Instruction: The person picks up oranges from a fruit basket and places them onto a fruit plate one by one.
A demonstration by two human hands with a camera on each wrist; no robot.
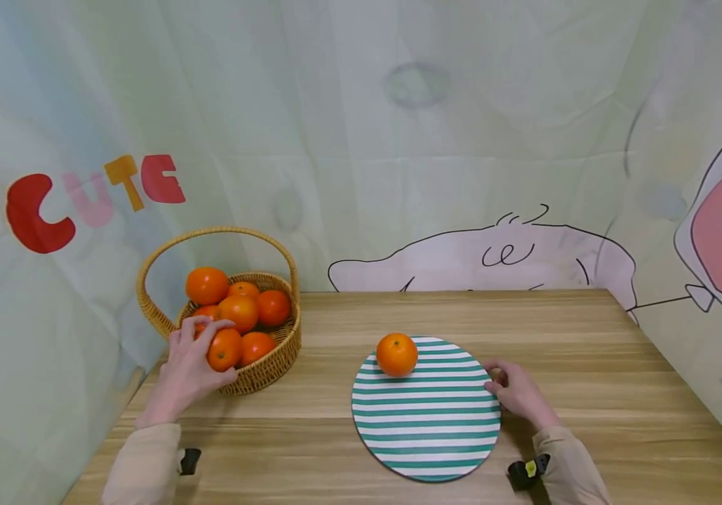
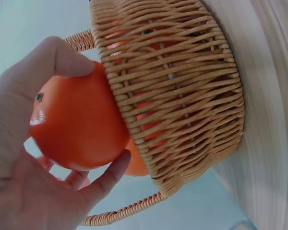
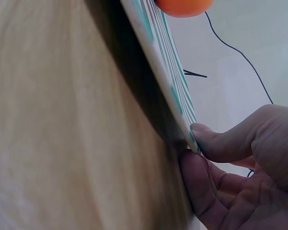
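My left hand [image 1: 185, 368] grips an orange [image 1: 224, 352] at the near left rim of a wicker basket [image 1: 272, 365]. The left wrist view shows thumb and fingers curled round this orange [image 2: 81, 122], which bulges out past the rim. More oranges [image 1: 238, 312] are heaped inside the basket. A round board with green and white stripes [image 1: 426, 428] lies on the table, bearing a single orange [image 1: 397, 355] near its far left edge. At the board's right edge, my right hand [image 1: 520, 394] pinches the rim between thumb [image 3: 216, 143] and finger.
The basket's tall arched handle [image 1: 228, 230] rises over the fruit. Under everything is a wood-grain table [image 1: 310, 456]. A printed curtain [image 1: 348, 140] hangs behind and along both sides, close to the basket on the left.
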